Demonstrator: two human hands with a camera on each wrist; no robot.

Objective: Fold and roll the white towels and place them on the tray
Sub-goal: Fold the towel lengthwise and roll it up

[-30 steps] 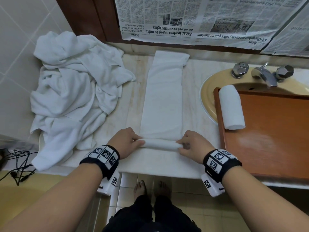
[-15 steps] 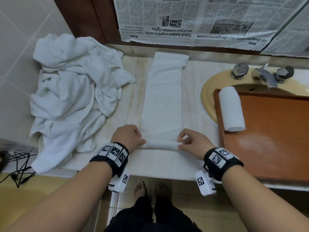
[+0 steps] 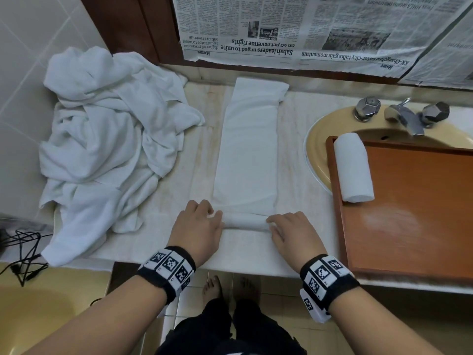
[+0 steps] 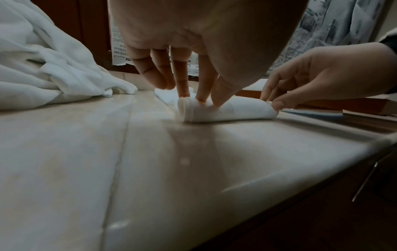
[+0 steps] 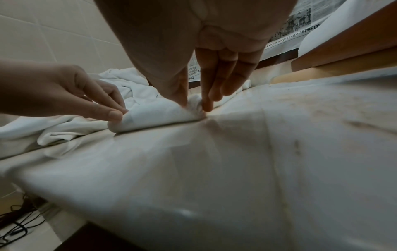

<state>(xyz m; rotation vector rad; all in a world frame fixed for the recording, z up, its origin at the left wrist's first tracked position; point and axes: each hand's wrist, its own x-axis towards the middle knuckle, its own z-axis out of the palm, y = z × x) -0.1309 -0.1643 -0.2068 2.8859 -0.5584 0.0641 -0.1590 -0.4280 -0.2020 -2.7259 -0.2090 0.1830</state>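
Note:
A long folded white towel (image 3: pixel 247 149) lies lengthwise on the marble counter (image 3: pixel 199 160), its near end wound into a small roll (image 3: pixel 245 221). My left hand (image 3: pixel 217 217) holds the roll's left end, fingers on top and thumb on the near side (image 4: pixel 199 100). My right hand (image 3: pixel 271 222) pinches the right end between thumb and fingers (image 5: pixel 194 105). A finished rolled towel (image 3: pixel 353 167) lies at the left edge of the orange wooden tray (image 3: pixel 409 201) on the right.
A heap of loose white towels (image 3: pixel 110 139) covers the counter's left side against the tiled wall. The tray sits over a yellow sink (image 3: pixel 317 139) with chrome taps (image 3: pixel 404 116). Newspaper (image 3: pixel 307 29) hangs on the back wall. Black cables (image 3: pixel 23 254) lie at lower left.
Both hands shifted their fingers on the roll's ends; the right fingers, lifted half a second ago, are back down on it. The roll has barely advanced along the strip.

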